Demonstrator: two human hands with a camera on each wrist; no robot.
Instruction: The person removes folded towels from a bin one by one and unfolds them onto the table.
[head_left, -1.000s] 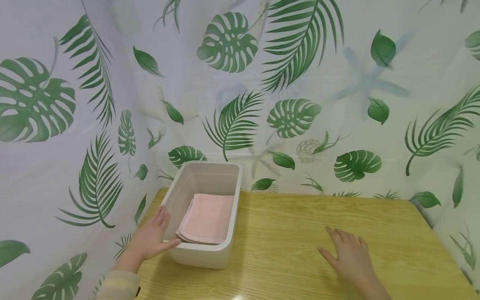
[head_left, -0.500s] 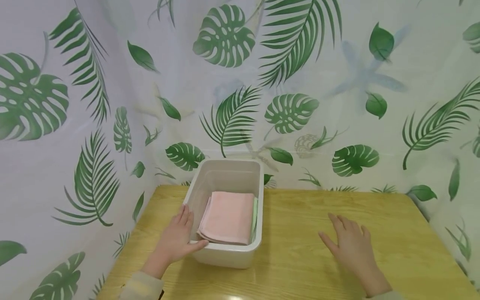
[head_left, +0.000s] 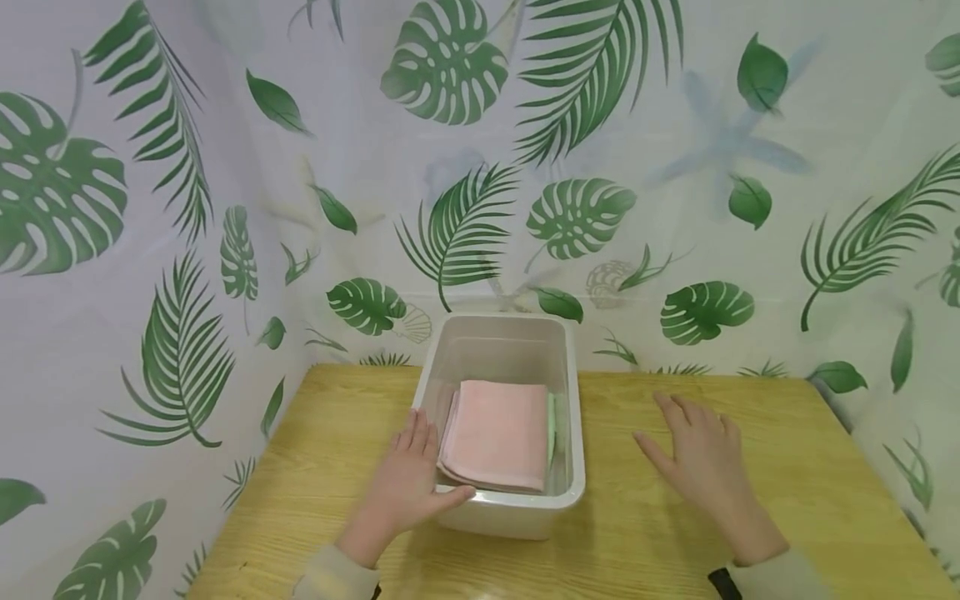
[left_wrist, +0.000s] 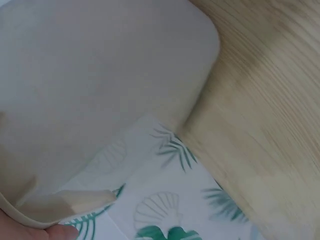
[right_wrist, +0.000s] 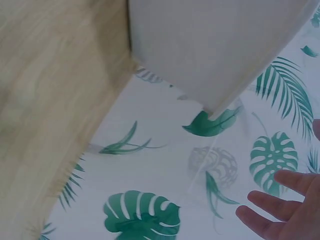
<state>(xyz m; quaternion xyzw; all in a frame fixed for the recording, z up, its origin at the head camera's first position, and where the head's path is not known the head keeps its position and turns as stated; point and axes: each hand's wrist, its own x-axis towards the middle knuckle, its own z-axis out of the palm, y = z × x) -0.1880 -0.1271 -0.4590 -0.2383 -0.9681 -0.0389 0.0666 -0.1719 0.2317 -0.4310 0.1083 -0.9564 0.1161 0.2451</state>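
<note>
A white plastic bin stands on the wooden table, left of the right hand in the head view. Inside lies a folded pink towel, with a strip of pale green cloth showing at its right side. My left hand rests against the bin's left side, fingers straight along the rim and thumb at the near corner. The bin's wall fills much of the left wrist view. To the right of the bin, my right hand is held over the table, fingers spread and nothing in them.
The wooden table runs back to a white wall covering printed with green leaves. The same leaf-printed sheet hangs along the left side. The bin's far end is close to the back wall.
The left hand has pushed the bin to the right along the table, bringing it nearer the right hand. The right hand has shifted slightly up in the view. The green cloth has come into sight.
</note>
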